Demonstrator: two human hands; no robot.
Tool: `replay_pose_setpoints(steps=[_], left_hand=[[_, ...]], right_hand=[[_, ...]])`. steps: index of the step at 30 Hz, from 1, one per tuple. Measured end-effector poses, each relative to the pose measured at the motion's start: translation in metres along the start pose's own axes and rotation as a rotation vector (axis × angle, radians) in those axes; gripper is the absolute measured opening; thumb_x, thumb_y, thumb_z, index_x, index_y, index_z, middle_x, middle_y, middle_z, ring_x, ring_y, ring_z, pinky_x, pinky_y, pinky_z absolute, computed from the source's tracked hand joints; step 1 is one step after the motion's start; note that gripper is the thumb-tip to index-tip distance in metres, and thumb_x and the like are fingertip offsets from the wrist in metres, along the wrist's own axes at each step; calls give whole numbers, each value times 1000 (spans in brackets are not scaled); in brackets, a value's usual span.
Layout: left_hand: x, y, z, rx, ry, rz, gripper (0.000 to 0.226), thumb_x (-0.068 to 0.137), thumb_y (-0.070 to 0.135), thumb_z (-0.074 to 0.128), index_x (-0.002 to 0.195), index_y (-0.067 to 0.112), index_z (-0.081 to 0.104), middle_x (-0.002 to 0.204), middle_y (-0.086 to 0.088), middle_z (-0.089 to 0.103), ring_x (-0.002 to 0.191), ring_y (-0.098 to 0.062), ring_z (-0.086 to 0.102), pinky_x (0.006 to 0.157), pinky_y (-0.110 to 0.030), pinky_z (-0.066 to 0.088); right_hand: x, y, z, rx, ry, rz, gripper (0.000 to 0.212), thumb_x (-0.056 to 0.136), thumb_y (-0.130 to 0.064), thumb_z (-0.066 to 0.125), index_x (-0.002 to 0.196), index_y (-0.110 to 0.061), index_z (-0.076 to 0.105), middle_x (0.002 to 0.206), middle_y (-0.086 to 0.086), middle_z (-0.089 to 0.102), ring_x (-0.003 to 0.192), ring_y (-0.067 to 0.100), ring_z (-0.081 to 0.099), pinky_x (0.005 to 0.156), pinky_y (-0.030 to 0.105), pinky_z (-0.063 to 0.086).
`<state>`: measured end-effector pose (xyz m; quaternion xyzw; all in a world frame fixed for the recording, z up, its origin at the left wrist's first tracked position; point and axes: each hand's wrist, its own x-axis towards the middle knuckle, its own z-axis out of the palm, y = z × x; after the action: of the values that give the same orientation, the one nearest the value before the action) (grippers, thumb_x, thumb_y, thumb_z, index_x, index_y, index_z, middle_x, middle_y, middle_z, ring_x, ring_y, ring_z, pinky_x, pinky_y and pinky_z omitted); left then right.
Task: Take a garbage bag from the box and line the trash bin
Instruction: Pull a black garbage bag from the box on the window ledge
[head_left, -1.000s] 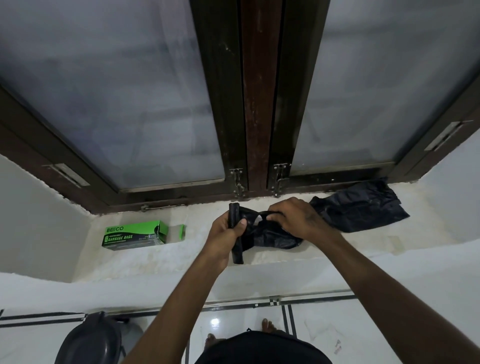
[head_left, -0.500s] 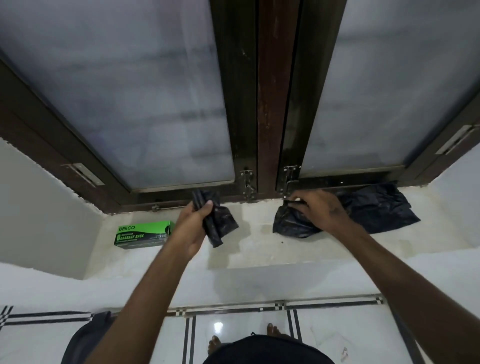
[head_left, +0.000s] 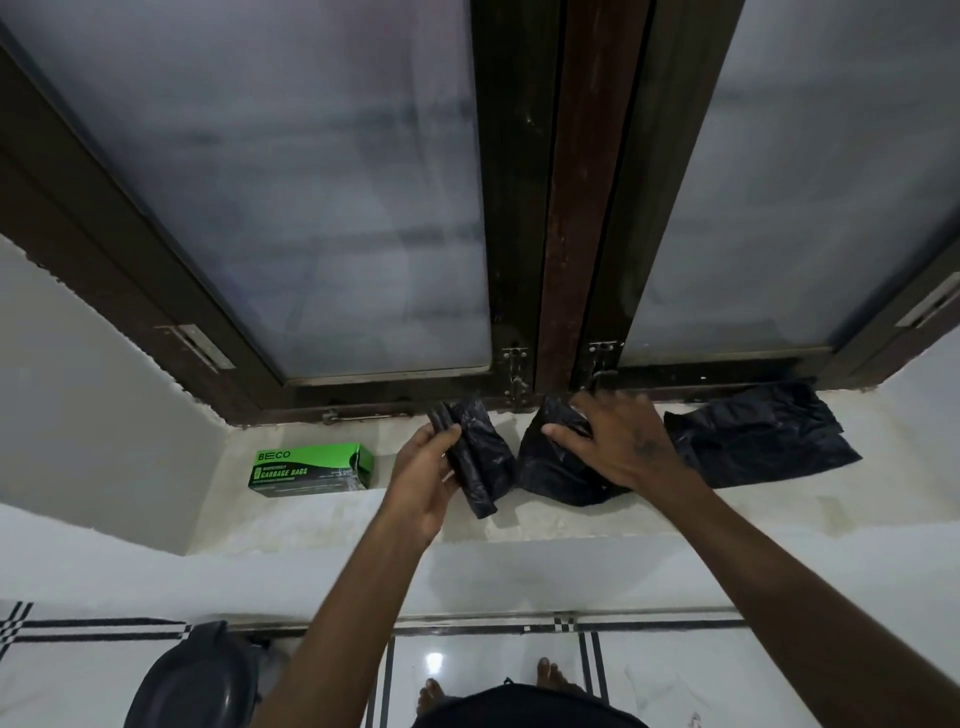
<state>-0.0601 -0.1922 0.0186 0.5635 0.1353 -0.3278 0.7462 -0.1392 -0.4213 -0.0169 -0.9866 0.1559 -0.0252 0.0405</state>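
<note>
Head: bag roll (head_left: 475, 457) upright, slightly tilted.

A big window with two foggy glass panes (head_left: 322, 197) sits in a dark brown wooden frame (head_left: 582, 208). Small metal latches (head_left: 514, 371) hang at its bottom. Below it is a pale stone ledge (head_left: 779, 512). The shiny white tiled floor (head_left: 493, 660) has thin black lines.

Box (head_left: 311, 472) sat on sill (head_left: 779, 512), left of held roll (head_left: 475, 457); loose bags (head_left: 753, 441) lay right of it; bin (head_left: 195, 675) stood on floor below left.
</note>
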Motion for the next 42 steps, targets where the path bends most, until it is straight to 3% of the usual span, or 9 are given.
replay_pose_setpoints(steps=[4, 11, 17, 22, 28, 32, 35, 39, 42], left_hand=[[-3, 5, -17, 57, 24, 95, 13, 94, 8, 61, 94, 19, 66, 97, 0, 72, 98, -15, 64, 94, -28, 48], [-8, 22, -48, 126, 27, 201, 24, 91, -3, 61, 105, 16, 62, 101, -7, 69, 80, -13, 70, 75, -33, 61], [-14, 33, -67, 149, 33, 209, 22, 93, -3, 58, 106, 14, 60, 96, -11, 68, 69, -15, 71, 66, -31, 61], [-18, 39, -81, 199, 22, 190, 16, 93, 0, 62, 103, 12, 60, 95, -11, 68, 68, -16, 71, 63, -29, 60], [-18, 47, -111, 379, -8, 295, 5, 89, 6, 69, 90, 10, 67, 96, -12, 73, 88, -26, 73, 74, -34, 61], [-6, 48, -146, 691, 131, 594, 6, 83, 13, 77, 87, 16, 74, 95, 3, 75, 95, -17, 69, 88, -35, 57], [9, 52, -170, 1195, 216, 786, 39, 74, 27, 84, 110, 23, 70, 119, 5, 68, 115, -18, 59, 100, -37, 49], [27, 48, -183, 1700, 190, 662, 71, 75, 32, 81, 140, 24, 53, 146, -2, 52, 143, -31, 37, 117, -58, 23], [30, 45, -181, 1644, 185, 682, 62, 69, 29, 84, 127, 26, 62, 126, 1, 66, 121, -27, 57, 103, -52, 42]], right_hand=[[1, -15, -6, 104, 16, 32, 63, 93, -70, 39, 131, -22, 52, 121, 7, 58, 109, 28, 58, 85, 38, 51], [5, -40, -8, 557, -37, 19, 47, 94, -17, 67, 138, -17, 51, 118, 1, 54, 109, 21, 60, 84, 17, 45], [-20, -85, -11, 1087, -40, 240, 57, 88, -37, 73, 140, -24, 53, 126, -5, 59, 106, 0, 59, 76, 5, 48], [-22, -121, -6, 1634, -312, 211, 70, 78, -24, 81, 141, -25, 52, 130, -3, 63, 113, 15, 67, 95, 39, 56], [-14, -134, -4, 1558, -77, 148, 16, 85, 7, 71, 100, -1, 72, 96, 3, 75, 85, 23, 71, 78, 32, 61], [-12, -124, 1, 1491, -22, 181, 17, 85, 10, 70, 92, -4, 75, 91, 1, 76, 84, 18, 73, 77, 27, 60], [-12, -123, 8, 1406, -24, 209, 18, 83, 8, 73, 90, -9, 76, 90, 0, 77, 81, 16, 73, 75, 22, 59], [-3, -147, 24, 1314, -16, 209, 15, 82, 8, 74, 90, -5, 76, 100, 9, 71, 76, 6, 70, 68, 17, 56], [6, -173, 37, 1349, -69, 223, 15, 82, 6, 75, 91, -6, 75, 99, 13, 67, 76, 12, 71, 68, 24, 60]])
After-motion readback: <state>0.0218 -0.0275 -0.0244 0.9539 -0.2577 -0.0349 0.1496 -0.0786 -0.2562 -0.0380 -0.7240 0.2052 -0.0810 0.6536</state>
